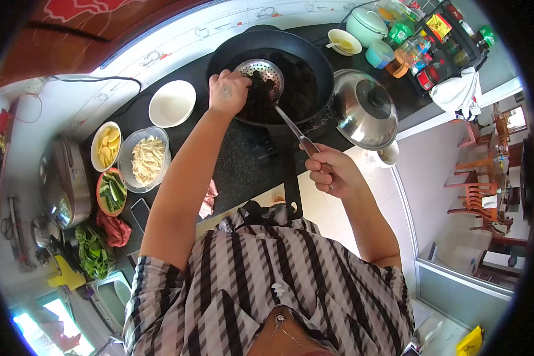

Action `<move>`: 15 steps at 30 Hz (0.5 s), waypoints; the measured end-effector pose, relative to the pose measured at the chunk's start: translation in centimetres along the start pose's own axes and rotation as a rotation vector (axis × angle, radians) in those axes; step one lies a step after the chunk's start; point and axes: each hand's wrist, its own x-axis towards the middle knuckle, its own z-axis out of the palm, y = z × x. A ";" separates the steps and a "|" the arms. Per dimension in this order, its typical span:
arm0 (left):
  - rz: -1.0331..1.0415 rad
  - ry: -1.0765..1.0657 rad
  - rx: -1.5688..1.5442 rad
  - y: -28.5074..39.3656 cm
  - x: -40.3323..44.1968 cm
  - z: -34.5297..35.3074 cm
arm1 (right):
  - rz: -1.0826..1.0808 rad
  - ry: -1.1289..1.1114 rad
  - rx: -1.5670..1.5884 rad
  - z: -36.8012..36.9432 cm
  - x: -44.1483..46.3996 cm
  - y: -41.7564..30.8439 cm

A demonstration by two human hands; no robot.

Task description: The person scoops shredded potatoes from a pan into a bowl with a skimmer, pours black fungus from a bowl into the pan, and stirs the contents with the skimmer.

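Observation:
My right hand [332, 171] is wrapped round the handle of a perforated skimmer [298, 132]. The skimmer's round bowl lies over a large dark wok [315, 54], with a dark clump of food [261, 89] in and beside it. At the bowl's left edge, my left hand [228, 92] has its fingers bent down by the dark food. Whatever those fingers hold is hidden. Dark contents, hard to make out, cover the wok's inside. The wok's long handle [291, 184] points towards my body.
A steel lid [365, 110] sits right of the wok. Leftward stand a white bowl [172, 104], a tub of pale strips [147, 160], a bowl of yellow slices [107, 148] and a bowl of green pieces [111, 191]. Bottles and jars [418, 47] crowd the right back corner.

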 end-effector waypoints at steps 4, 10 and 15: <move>0.104 -0.040 0.154 1.0 2.7 2.3 | -0.024 0.040 -0.027 0.3 -0.6 0.6; -0.027 -0.135 0.048 0.2 4.1 7.5 | -0.100 0.108 -0.046 1.1 -1.0 1.7; -0.027 -0.283 0.213 2.1 3.7 1.9 | -0.103 0.125 -0.032 1.4 -1.1 1.8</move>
